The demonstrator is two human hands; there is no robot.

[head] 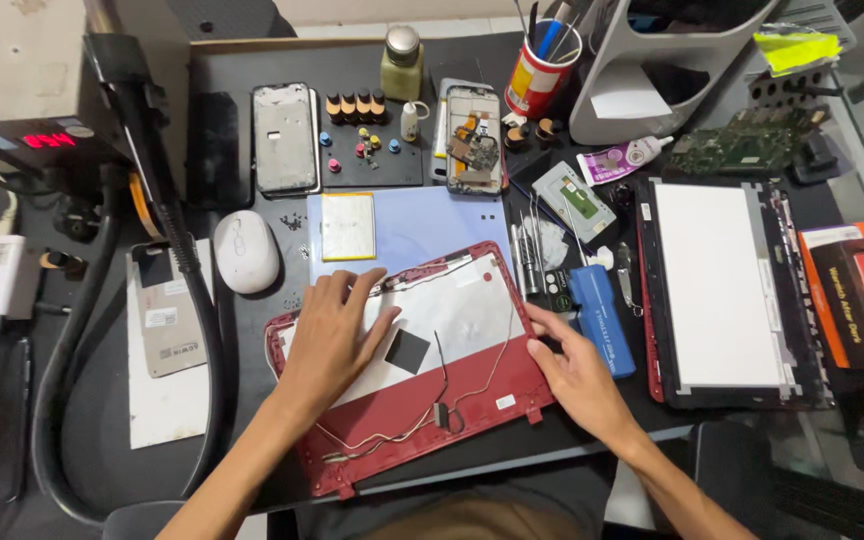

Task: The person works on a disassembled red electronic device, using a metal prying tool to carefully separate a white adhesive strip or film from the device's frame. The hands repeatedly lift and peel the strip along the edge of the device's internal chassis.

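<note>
Your left hand (337, 330) lies flat and open, fingers spread, pressing on the silvery inner face of the red laptop lid shell (407, 365); it grips nothing, only pins the shell to the dark mat (252, 420). Your right hand (577, 375) rests at the shell's right edge, fingers loosely curled with the tips on the rim, and whether they pinch anything there I cannot tell. The shell lies face up just in front of you, below the pale blue panel (432, 225) and left of the blue tool case (602, 315). Its long axis runs left to right but tilted, the right end swung away from you, the left end nearer your body; the hinge edge with its thin antenna wires (422, 415) faces you. To my eye you are in the steadying and inspecting stage, working along the shell's right rim. A next move here would call for keeping the left palm's pressure even while the right fingertips work the edge lightly, clear of the loose wires. The bare display panel (722, 285) sits well right of the shell.
</note>
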